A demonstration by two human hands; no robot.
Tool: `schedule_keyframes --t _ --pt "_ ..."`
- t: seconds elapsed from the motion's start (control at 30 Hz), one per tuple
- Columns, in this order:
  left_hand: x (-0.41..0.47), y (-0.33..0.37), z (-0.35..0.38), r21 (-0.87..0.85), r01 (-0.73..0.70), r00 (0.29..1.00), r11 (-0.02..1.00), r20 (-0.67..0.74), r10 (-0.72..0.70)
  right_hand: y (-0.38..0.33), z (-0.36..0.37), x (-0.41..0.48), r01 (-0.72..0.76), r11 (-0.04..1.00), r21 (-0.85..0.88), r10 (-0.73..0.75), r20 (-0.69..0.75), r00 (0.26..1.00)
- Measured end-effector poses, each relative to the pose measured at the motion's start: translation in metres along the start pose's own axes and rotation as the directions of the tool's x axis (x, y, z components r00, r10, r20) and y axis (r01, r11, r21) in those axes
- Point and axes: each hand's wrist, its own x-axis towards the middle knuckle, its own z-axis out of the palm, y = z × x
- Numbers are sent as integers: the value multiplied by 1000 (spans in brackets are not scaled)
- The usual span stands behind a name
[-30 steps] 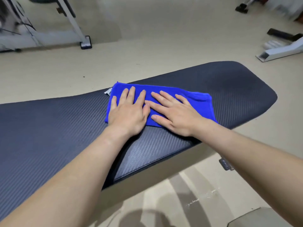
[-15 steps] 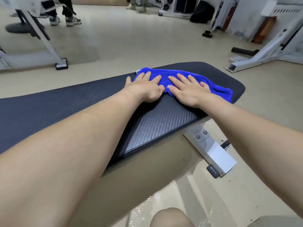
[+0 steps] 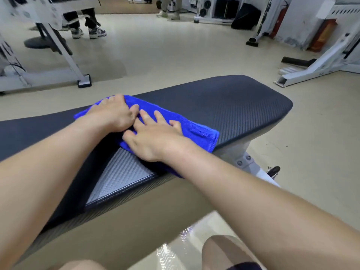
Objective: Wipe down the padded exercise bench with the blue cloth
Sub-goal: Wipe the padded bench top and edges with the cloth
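Note:
The padded bench (image 3: 233, 106) is dark, with a woven texture, and runs from the left edge to a rounded end at the right. A blue cloth (image 3: 196, 131) lies bunched across its middle, reaching the near edge. My left hand (image 3: 111, 114) rests on the cloth's far left part with its fingers curled into the fabric. My right hand (image 3: 155, 137) presses flat on the cloth beside it, fingers spread and touching the left hand's fingers. Both forearms cross the bench's near side and hide part of the padding.
The bench's white support bracket (image 3: 247, 162) shows under its right end. A white machine frame (image 3: 74, 63) stands on the floor far left, with a person's sneakers (image 3: 87, 32) behind it. Another white frame (image 3: 315, 65) and a black roller (image 3: 296, 60) lie at right.
Both hands have pulled the cloth back from the bench's right end toward its middle. The cloth is more bunched, and my left hand's fingers have curled.

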Motion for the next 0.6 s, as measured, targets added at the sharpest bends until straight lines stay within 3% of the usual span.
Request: schedule_keyframes --t 0.07,0.13,0.37,0.47,0.6 --pt "-2 20 8 4 -19 999 1000 -48 19 33 -9 -3 51 996 -68 -54 -49 997" --pt "-1 48 18 37 -91 994 995 -60 93 69 -17 -8 13 991 -130 -26 -96 995" --pt "2 165 41 10 -304 952 953 29 304 167 -32 -31 -310 946 -91 289 -194 937" --pt "3 172 44 -14 -351 935 936 45 351 168 -31 -35 -386 919 -82 363 -205 909" --pt "1 137 39 10 -372 928 928 45 371 127 -20 -35 -382 920 -91 362 -177 915"
